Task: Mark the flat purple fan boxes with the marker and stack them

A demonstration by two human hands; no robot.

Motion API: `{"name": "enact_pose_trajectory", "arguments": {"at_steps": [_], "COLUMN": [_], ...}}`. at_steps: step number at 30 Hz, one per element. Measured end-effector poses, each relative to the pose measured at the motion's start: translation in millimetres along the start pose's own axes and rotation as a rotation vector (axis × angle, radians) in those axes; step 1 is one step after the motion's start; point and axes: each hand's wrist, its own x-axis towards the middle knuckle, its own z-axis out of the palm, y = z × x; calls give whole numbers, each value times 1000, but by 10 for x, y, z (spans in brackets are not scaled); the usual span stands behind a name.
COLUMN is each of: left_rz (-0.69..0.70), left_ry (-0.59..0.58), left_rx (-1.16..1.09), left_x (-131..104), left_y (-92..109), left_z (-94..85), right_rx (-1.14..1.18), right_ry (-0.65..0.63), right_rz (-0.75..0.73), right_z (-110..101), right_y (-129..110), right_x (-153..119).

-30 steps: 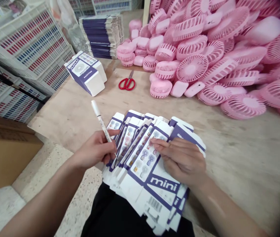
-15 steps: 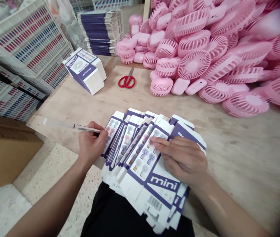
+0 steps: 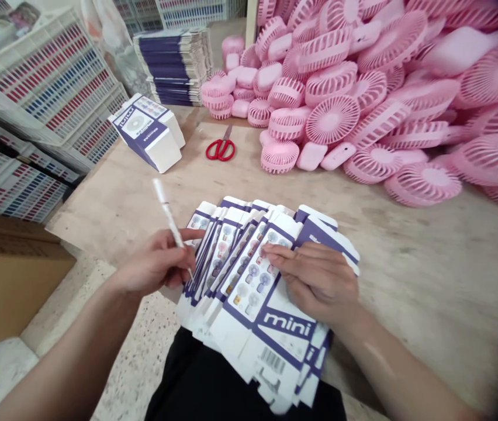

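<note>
A white pen is held in my left hand, tilted upward with its tip down by the left edge of the cartons. My left index finger reaches over the leftmost carton. Fanned out at the table's front edge and over my lap lie several flat purple-and-white cartons printed with small fans and "mini". My right hand rests on the top cartons, fingers together and pressed on the printed panel. Whether its curled fingers pinch a carton's edge is hidden.
Red-handled scissors lie beyond the cartons. Folded boxes stand at the back left, near a carton stack. Pink fans are heaped at the back right. Crates and a brown box are left.
The pen has swung from nearly level to steeply upright. My left hand has turned and moved slightly down and left, its index finger now extended. My right hand stays on the cartons.
</note>
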Motion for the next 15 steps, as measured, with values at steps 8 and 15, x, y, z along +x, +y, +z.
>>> {"name": "enact_pose_trajectory", "arguments": {"at_steps": [8,15], "left_rz": [438,516], "left_ry": [702,774], "left_rx": [236,511], "left_x": [211,224], "left_y": [-309,-401], "left_z": [7,21], "right_rx": [11,9], "right_ry": [7,-4], "right_rz": [30,36], "right_z": [13,5], "right_y": [2,-7], "right_x": [-23,-12]}}
